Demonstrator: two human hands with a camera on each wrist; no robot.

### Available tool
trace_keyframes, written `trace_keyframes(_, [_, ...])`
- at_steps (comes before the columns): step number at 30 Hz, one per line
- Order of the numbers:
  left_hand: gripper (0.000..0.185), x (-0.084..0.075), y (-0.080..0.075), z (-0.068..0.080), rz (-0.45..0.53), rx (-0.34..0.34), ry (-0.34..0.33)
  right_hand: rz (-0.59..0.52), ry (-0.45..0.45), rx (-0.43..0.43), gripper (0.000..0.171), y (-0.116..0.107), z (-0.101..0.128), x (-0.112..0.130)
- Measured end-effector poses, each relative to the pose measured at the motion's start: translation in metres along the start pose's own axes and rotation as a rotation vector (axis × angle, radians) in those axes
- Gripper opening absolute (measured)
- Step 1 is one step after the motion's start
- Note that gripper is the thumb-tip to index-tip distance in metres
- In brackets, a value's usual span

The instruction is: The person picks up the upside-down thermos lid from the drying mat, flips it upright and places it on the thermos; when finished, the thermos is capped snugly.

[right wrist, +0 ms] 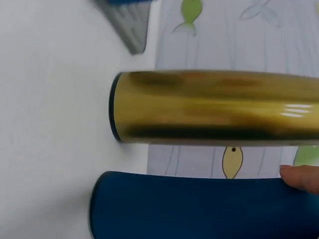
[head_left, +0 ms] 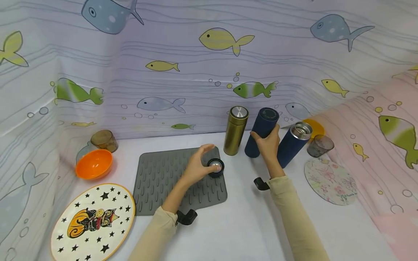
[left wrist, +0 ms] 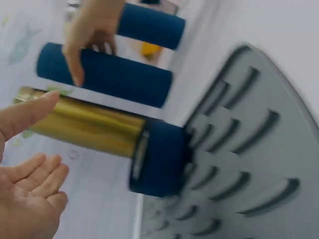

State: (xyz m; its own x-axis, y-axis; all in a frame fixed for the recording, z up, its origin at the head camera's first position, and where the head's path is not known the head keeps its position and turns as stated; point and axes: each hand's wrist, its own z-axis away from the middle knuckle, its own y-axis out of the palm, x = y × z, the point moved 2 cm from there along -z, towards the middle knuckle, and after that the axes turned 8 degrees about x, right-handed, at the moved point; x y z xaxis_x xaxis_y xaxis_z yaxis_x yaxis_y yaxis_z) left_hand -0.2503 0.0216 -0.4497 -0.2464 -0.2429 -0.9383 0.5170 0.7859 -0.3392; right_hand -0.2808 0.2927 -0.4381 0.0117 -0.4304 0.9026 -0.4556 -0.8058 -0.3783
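Note:
A dark blue flask lid [head_left: 216,168] lies on the grey ribbed mat [head_left: 163,177], near its right edge. My left hand [head_left: 209,156] hovers just left of the lid, fingers spread and straight; the left wrist view shows the open palm [left wrist: 30,164] apart from the lid [left wrist: 159,159]. My right hand [head_left: 266,141] grips a capped dark blue flask [head_left: 262,127], tilted slightly, thumb on its left side. A gold flask [head_left: 236,130] stands upright just left of it. A second blue flask [head_left: 292,145] with a bare steel mouth leans to the right. The right wrist view shows the gold flask [right wrist: 214,107] and the held flask [right wrist: 189,206].
An orange bowl [head_left: 94,164] and a brown cup [head_left: 104,140] sit at the far left. A star-patterned plate [head_left: 93,221] lies front left. At the right are a grey cup [head_left: 320,145] and a round floral coaster [head_left: 330,181]. Fish-printed sheets wall in the table.

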Motion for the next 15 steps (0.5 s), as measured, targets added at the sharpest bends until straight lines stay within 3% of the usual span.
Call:
trace_keyframes(5, [0.090, 0.021, 0.011, -0.013, -0.186, 0.066, -0.081, 0.020, 0.000, 0.019, 0.088, -0.006, 0.005, 0.000])
trace_keyframes(9, [0.089, 0.038, 0.020, -0.018, -0.369, 0.121, -0.104, 0.053, -0.002, 0.043, 0.097, -0.009, 0.028, 0.006])
trace_keyframes(12, [0.079, 0.043, 0.023, -0.015, -0.414, 0.099, -0.090, 0.050, -0.021, 0.089, 0.096, -0.010, 0.056, 0.015])
trace_keyframes(15, [0.075, 0.037, 0.023, -0.008, -0.395, 0.043, -0.049, 0.013, 0.012, 0.239, 0.086, -0.005, 0.085, 0.021])
